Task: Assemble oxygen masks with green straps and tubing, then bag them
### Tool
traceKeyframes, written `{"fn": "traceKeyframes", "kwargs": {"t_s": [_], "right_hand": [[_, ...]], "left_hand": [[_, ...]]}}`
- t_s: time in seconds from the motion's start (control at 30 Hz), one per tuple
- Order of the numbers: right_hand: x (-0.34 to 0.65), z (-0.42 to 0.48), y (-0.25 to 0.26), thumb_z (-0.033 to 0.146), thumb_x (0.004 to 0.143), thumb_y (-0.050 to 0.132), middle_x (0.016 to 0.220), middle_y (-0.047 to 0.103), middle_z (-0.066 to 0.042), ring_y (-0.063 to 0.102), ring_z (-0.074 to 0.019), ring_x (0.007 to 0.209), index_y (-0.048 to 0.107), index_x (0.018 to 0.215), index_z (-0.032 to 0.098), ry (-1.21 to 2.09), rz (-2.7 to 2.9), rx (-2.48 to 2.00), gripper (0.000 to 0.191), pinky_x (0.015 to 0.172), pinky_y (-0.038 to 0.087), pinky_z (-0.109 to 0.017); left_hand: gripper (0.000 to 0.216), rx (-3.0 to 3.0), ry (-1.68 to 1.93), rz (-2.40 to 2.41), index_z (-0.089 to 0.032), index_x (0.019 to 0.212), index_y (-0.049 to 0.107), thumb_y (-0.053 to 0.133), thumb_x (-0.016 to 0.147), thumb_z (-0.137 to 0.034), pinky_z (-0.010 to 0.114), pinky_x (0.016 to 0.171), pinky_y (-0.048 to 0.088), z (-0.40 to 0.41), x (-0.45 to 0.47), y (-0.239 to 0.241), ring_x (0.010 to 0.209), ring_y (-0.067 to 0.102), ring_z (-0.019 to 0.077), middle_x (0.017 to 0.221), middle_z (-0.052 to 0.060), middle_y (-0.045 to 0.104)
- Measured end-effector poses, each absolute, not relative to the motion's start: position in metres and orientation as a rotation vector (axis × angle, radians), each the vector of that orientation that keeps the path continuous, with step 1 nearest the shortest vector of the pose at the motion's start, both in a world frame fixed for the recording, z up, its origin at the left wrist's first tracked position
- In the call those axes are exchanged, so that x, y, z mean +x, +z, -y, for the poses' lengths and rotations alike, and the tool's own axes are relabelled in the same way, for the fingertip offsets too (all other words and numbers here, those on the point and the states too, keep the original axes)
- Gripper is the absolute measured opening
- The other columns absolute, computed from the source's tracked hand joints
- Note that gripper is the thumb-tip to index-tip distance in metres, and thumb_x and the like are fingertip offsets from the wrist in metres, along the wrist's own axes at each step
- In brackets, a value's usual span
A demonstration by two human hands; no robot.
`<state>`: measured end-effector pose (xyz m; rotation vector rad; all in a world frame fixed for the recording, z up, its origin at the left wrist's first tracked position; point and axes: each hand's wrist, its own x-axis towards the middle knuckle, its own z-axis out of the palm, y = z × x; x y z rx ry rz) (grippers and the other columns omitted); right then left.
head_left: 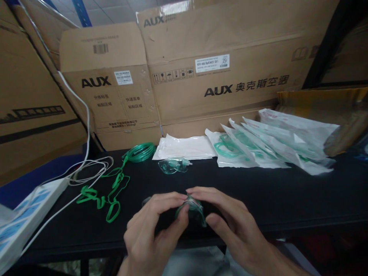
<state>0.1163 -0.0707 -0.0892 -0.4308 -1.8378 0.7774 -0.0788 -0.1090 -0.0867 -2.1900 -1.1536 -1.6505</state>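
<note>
Both my hands meet over the near edge of the black table (287,199). My left hand (152,234) and my right hand (230,226) pinch a clear green plastic mask piece (193,209) between fingertips and thumbs. A second clear green mask (174,165) lies on the table farther back. Left of it, a coil of green tubing (139,152) trails into loose green elastic straps (107,195).
Several sealed white pouches (258,149) with green tubing inside fan out at the back right, beside a flat white pouch (185,147). Large AUX cardboard boxes (212,65) wall the back. A white power strip (20,222) and white cables (86,170) lie at left.
</note>
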Motion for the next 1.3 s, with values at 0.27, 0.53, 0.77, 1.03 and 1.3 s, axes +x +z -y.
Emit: {"fn": "traceKeyframes", "kwargs": {"t_s": [0.27,0.53,0.77,1.03,1.3], "right_hand": [[0.113,0.075,-0.101,0.005,0.089,0.064,0.130,0.072,-0.012,0.069,-0.0214,0.123,0.056,0.135,0.023,0.377,1.900,-0.383,0.050,0.106,0.055,-0.029],[0.104,0.081,-0.100,0.004,0.088,0.055,0.110,0.080,-0.017,0.079,-0.0224,0.099,0.059,0.125,0.012,-0.060,1.878,-0.506,0.039,0.089,0.064,-0.026],[0.105,0.083,-0.093,0.008,0.096,0.051,0.098,0.083,-0.011,0.082,-0.0174,0.083,0.065,0.114,0.015,-0.220,1.893,-0.560,0.024,0.084,0.063,-0.017],[0.109,0.084,-0.091,0.011,0.102,0.043,0.102,0.083,-0.013,0.080,-0.0147,0.094,0.063,0.113,0.012,-0.230,1.959,-0.544,0.022,0.094,0.057,-0.013],[0.109,0.088,-0.086,0.009,0.090,0.059,0.106,0.080,-0.010,0.077,-0.0156,0.100,0.056,0.124,0.015,0.021,1.894,-0.462,0.034,0.096,0.059,-0.018]], "left_hand": [[0.026,-2.183,-1.617,1.138,-0.019,0.104,0.062,0.070,0.086,-0.001,0.018,0.087,0.058,0.110,-0.071,-0.087,0.088,0.075,0.0109,0.097,0.000,0.076],[0.023,-2.189,-1.602,0.987,-0.013,0.098,0.066,0.071,0.084,0.004,0.020,0.082,0.060,0.107,-0.069,-0.090,0.088,0.074,0.0124,0.095,0.004,0.075],[0.020,-2.210,-1.589,0.924,-0.011,0.095,0.067,0.072,0.084,0.006,0.025,0.080,0.060,0.109,-0.064,-0.085,0.088,0.072,0.0140,0.093,0.006,0.076],[0.023,-2.172,-1.420,0.903,-0.012,0.100,0.071,0.075,0.083,0.003,0.027,0.084,0.060,0.113,-0.076,-0.091,0.093,0.072,0.0163,0.100,0.007,0.079],[0.020,-2.204,-1.651,0.890,-0.013,0.104,0.066,0.072,0.087,-0.004,0.026,0.078,0.061,0.107,-0.073,-0.084,0.088,0.074,0.0160,0.094,0.007,0.078]]}}
